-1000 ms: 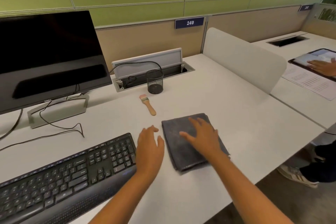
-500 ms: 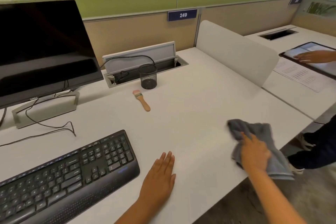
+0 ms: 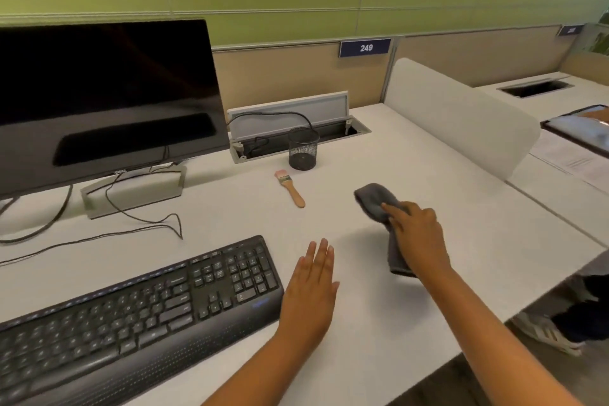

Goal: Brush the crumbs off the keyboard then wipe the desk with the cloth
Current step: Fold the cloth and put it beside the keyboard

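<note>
My right hand (image 3: 416, 235) presses a bunched grey cloth (image 3: 375, 199) onto the white desk (image 3: 237, 214), right of centre. The cloth sticks out ahead of my fingers and trails back under my palm. My left hand (image 3: 311, 290) lies flat on the desk with fingers together, just right of the black keyboard (image 3: 131, 313) at the lower left. A small wooden-handled brush (image 3: 290, 187) lies on the desk behind my hands, in front of a mesh cup.
A black monitor (image 3: 102, 99) on a grey stand with loose cables fills the back left. An empty mesh pen cup (image 3: 303, 148) stands by an open cable hatch (image 3: 296, 128). A white divider (image 3: 461, 115) bounds the right side; beyond it lie papers, a tablet and another person's hand.
My right hand swept the cloth out to the desk's right front edge, then back inward and farther from me, bunching it up. My left hand slid back off the keyboard's corner and lies flat.
</note>
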A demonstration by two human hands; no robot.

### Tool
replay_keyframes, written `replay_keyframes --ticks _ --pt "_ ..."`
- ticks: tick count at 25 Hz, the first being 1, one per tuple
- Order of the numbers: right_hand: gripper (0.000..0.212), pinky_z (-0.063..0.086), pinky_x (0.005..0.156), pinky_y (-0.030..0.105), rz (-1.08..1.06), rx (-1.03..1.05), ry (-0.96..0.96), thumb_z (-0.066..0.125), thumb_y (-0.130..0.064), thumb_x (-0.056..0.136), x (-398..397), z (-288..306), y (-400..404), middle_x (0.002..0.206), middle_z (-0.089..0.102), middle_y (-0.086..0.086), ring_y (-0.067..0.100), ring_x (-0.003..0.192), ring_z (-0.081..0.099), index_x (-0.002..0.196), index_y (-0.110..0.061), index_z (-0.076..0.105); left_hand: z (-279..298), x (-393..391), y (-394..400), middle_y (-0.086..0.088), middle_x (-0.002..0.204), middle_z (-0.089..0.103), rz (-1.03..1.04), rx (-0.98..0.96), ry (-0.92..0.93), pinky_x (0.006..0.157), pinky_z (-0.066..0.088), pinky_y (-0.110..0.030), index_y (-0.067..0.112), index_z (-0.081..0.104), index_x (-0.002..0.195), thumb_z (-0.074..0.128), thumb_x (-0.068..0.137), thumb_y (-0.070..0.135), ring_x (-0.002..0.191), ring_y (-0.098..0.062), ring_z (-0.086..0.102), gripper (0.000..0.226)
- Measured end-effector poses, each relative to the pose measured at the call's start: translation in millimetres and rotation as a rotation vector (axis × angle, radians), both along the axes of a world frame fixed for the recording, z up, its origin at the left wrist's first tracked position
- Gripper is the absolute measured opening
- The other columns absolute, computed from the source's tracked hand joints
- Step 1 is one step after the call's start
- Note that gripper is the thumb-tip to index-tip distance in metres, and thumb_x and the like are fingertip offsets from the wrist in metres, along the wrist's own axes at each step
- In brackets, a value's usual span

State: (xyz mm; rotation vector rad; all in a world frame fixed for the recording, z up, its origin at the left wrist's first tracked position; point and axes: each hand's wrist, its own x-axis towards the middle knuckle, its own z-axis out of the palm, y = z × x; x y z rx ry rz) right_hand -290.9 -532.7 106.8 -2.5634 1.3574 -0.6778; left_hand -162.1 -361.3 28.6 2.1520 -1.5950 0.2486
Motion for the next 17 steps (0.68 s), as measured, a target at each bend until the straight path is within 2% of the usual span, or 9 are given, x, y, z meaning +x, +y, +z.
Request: replay_keyframes --ticks 1,3,4,6,7,9,13,15,17 --pt "0.035 0.042 0.094 0.04 0.087 0.017 0.031 0.041 -0.027 0.099 20.7 -5.8 15.1 0.136 0.05 0.007 0.033 0.114 0.045 0.132 -0.028 0.053 3.3 6.7 4.6 -0.008 0.149 0.029 0.024 0.01 0.0 0.111 0.012 -0.034 0.007 0.025 0.143 0.007 0.099 0.034 0.14 -0.023 0.014 0.054" --pt "0.045 0.037 0.098 0.038 0.204 0.101 0.177 0.031 -0.049 0.097 51.6 -20.7 35.9 0.142 0.043 0.002 0.029 0.122 0.041 0.138 -0.035 0.044 1.1 19.4 20.1 -0.009 0.147 0.034 0.068 0.028 -0.028 0.108 0.018 -0.036 0.006 0.031 0.14 0.015 0.098 0.035 0.138 -0.023 0.019 0.052" --pt "0.058 0.033 0.102 0.04 0.254 0.146 0.261 0.021 -0.063 0.09 62.8 -28.2 42.9 0.147 0.037 -0.001 0.027 0.128 0.037 0.14 -0.04 0.037 -0.8 24.9 28.7 -0.01 0.146 0.036 0.085 0.043 -0.037 0.107 0.02 -0.037 0.006 0.032 0.139 0.018 0.097 0.035 0.138 -0.023 0.021 0.052" --pt "0.091 0.026 0.11 0.046 0.305 0.221 0.25 -0.005 -0.085 0.07 77.3 -41.4 50.4 0.152 0.031 -0.005 0.024 0.137 0.032 0.144 -0.043 0.028 -6.3 34.1 44.0 -0.01 0.146 0.036 0.113 0.073 -0.042 0.106 0.021 -0.036 0.006 0.031 0.139 0.014 0.099 0.036 0.138 -0.023 0.019 0.053" --pt "0.102 0.023 0.113 0.048 0.296 0.249 0.204 -0.014 -0.087 0.063 80.9 -46.6 49.9 0.152 0.032 -0.004 0.022 0.138 0.031 0.144 -0.041 0.027 -8.0 37.3 49.1 -0.009 0.146 0.035 0.129 0.084 -0.037 0.107 0.019 -0.035 0.006 0.03 0.139 0.01 0.099 0.036 0.139 -0.022 0.017 0.054" --pt "0.111 0.016 0.116 0.05 0.277 0.278 0.159 -0.022 -0.086 0.059 82.7 -52.8 47.4 0.153 0.032 -0.003 0.021 0.141 0.028 0.145 -0.037 0.027 -8.4 40.5 53.1 -0.007 0.147 0.033 0.155 0.098 -0.025 0.109 0.014 -0.032 0.008 0.026 0.141 0.006 0.099 0.038 0.14 -0.02 0.012 0.055" --pt "0.117 0.001 0.116 0.051 0.303 0.247 0.366 -0.033 -0.083 0.05 74.9 -71.4 50.0 0.159 0.006 -0.003 0.025 0.147 0.003 0.149 -0.037 0.007 -5.6 29.8 41.4 -0.007 0.145 0.038 0.101 0.137 0.053 0.11 0.009 -0.031 0.008 0.008 0.147 0.008 0.099 0.031 0.137 -0.021 0.021 0.053" --pt "0.118 -0.005 0.115 0.051 0.3 0.221 0.455 -0.04 -0.08 0.045 72.8 -86.0 54.8 0.16 -0.004 -0.003 0.026 0.147 -0.006 0.149 -0.037 -0.003 -6.5 23.6 27.5 -0.006 0.142 0.043 0.037 0.206 0.149 0.109 0.012 -0.031 0.008 0.008 0.147 0.005 0.099 0.027 0.134 -0.02 0.025 0.052" --pt "0.118 -0.006 0.115 0.052 0.289 0.204 0.476 -0.043 -0.077 0.045 71.4 -94.4 53.9 0.159 -0.006 -0.002 0.026 0.146 -0.008 0.149 -0.035 -0.004 -12.1 17.7 14.8 -0.004 0.141 0.041 0.034 0.27 0.193 0.11 0.019 -0.032 0.007 0.011 0.146 0.002 0.098 0.027 0.136 -0.019 0.025 0.053"
